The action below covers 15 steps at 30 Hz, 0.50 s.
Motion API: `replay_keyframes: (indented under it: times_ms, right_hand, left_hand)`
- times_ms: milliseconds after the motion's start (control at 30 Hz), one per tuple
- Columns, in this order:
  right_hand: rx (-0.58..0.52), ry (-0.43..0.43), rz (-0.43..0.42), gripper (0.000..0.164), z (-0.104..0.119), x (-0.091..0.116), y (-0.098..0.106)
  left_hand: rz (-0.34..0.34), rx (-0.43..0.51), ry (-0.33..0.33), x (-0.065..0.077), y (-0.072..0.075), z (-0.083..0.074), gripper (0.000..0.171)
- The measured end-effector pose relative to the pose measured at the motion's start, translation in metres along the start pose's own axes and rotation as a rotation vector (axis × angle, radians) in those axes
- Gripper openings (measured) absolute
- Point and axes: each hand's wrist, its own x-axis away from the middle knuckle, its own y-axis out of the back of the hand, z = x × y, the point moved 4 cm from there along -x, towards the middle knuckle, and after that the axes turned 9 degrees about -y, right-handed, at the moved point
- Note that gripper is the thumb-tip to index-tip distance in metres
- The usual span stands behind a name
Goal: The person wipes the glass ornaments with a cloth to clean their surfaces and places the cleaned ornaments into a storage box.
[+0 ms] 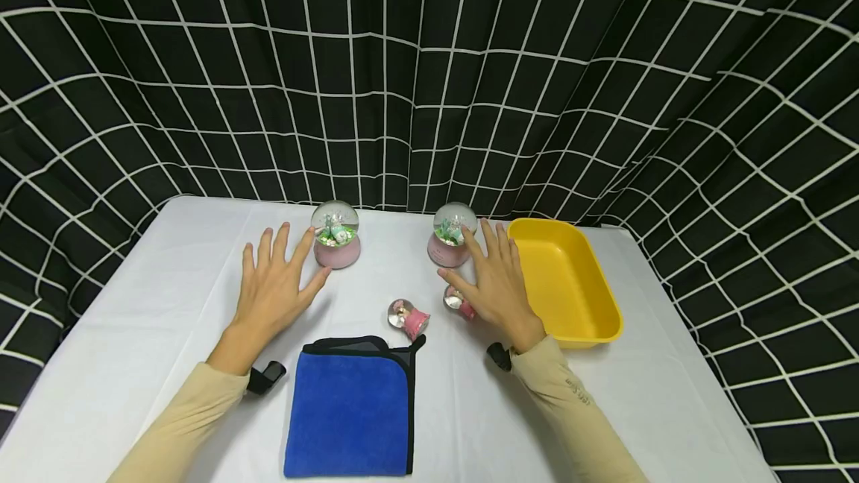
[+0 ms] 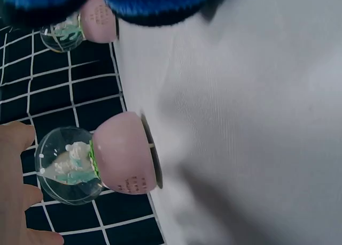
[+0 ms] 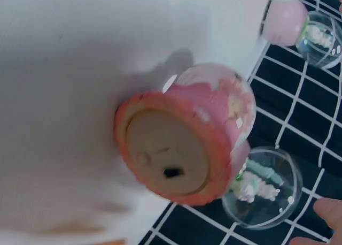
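Note:
Two large snow globes with pink bases stand upright near the back of the table. My left hand (image 1: 271,285), fingers spread, is beside the left snow globe (image 1: 337,235) and holds nothing. My right hand (image 1: 495,282) is spread too, its fingers overlapping the right snow globe (image 1: 451,237) in the head view. Two small snow globes lie on their sides in front: one small globe (image 1: 408,318) at the centre, the other (image 1: 459,302) partly behind my right thumb. The right wrist view shows the flat underside of a small globe's base (image 3: 168,151).
A yellow plastic tub (image 1: 570,282) stands to the right of my right hand. A folded blue cloth (image 1: 350,412) with black edging lies at the front, between my forearms. Behind the white table (image 1: 671,393) hangs a black curtain (image 1: 376,80) with a white grid.

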Motion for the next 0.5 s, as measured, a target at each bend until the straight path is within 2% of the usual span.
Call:
replay_keyframes:
  times_ms: [133,333,500]
  right_hand:
    - [-0.007,0.025,0.003,0.082,0.005,0.004,-0.002]
    - [0.052,0.071,0.014,0.082,0.014,0.014,-0.003]
    - [-0.042,0.113,0.049,0.076,0.022,0.024,-0.006]
  left_hand:
    - [0.006,0.012,0.001,0.004,0.001,-0.004,0.068]
    - [0.037,0.035,0.002,0.011,0.001,-0.011,0.066]
    - [0.105,0.100,0.014,0.018,0.001,-0.021,0.063]
